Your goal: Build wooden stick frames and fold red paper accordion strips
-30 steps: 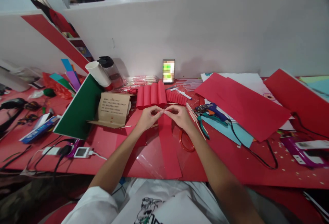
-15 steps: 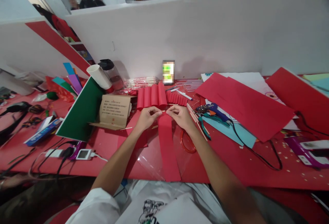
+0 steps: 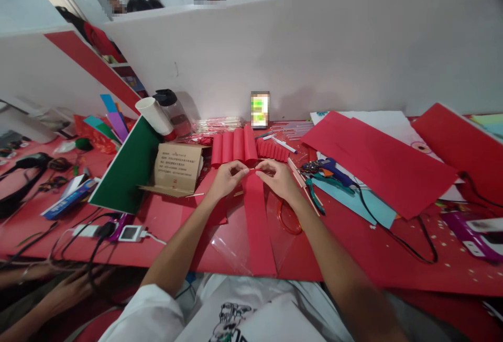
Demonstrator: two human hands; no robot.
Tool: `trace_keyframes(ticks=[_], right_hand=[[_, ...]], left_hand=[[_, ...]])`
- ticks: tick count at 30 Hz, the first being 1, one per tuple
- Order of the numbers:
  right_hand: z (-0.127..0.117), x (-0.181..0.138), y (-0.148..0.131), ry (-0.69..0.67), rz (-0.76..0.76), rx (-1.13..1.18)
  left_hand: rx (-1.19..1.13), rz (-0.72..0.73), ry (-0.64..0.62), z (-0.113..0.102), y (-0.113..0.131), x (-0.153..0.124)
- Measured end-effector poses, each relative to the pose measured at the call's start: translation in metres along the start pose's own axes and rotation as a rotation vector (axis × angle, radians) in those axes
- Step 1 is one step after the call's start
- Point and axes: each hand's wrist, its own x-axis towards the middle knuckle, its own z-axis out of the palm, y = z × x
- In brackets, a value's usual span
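Neighbour's forearm (image 3: 37, 311) entered lower-left, cut off; left fingers (image 3: 239, 172), right fingers (image 3: 266, 168) pinch red strip (image 3: 259, 227), end obscured.

Four large red rolls (image 3: 238, 144), centre; one long red strip (image 3: 259, 227), lower centre; one lit phone (image 3: 260, 109), upper middle; one cardboard box (image 3: 176, 170), one green board (image 3: 126, 174), one black-lidded bottle (image 3: 177, 117), left of centre.

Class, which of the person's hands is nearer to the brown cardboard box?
Left. The left hand is just right of the brown cardboard box; the right hand is farther right.
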Motion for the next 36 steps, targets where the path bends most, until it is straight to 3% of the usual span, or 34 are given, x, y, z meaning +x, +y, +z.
trace_keyframes(ticks=[13, 21, 27, 36], right_hand=[[0.001, -0.003, 0.001, 0.043, -0.056, 0.0], [0.001, -0.001, 0.002, -0.052, 0.023, 0.094], [0.0, 0.0, 0.002, 0.006, -0.007, 0.072], [-0.002, 0.0, 0.001, 0.027, -0.032, 0.061]], left_hand=[[-0.127, -0.032, -0.067, 0.002, -0.003, 0.001], [-0.083, 0.018, -0.003, 0.003, -0.005, 0.0], [-0.004, 0.065, -0.022, 0.005, 0.005, -0.002], [-0.072, 0.004, -0.004, 0.009, 0.003, -0.003]])
